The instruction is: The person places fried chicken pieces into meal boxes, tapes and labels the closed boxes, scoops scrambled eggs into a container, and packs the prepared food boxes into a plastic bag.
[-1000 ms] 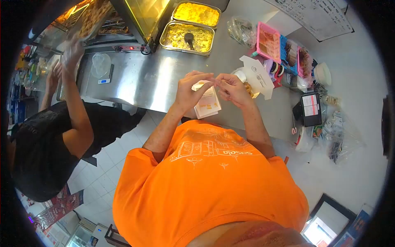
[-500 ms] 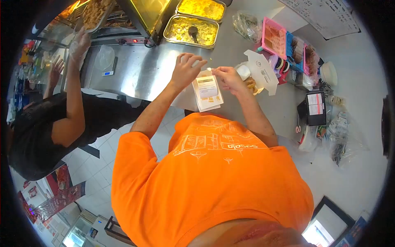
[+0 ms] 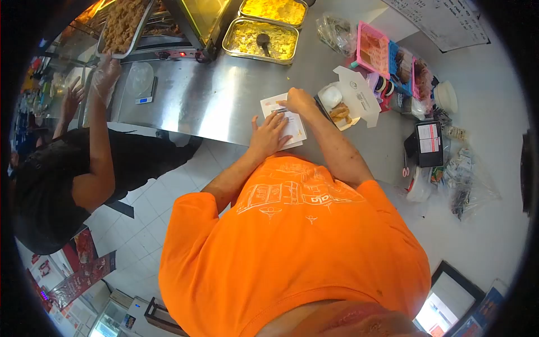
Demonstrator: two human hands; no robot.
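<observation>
In the middle of the frame, a white printed box (image 3: 297, 127) lies flat on the tabletop (image 3: 236, 95), looking shut. The left hand (image 3: 271, 135) rests spread over it, its grip released; the right hand (image 3: 300, 101) curls at its upper edge, and I cannot tell whether that grip grasps anything. Just right of it, an open box (image 3: 359, 101) already holds food (image 3: 339, 113) and a white tub (image 3: 331, 97), its lid unclosed.

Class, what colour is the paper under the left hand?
The paper is mostly white with some printing, seen in the head view.
</observation>
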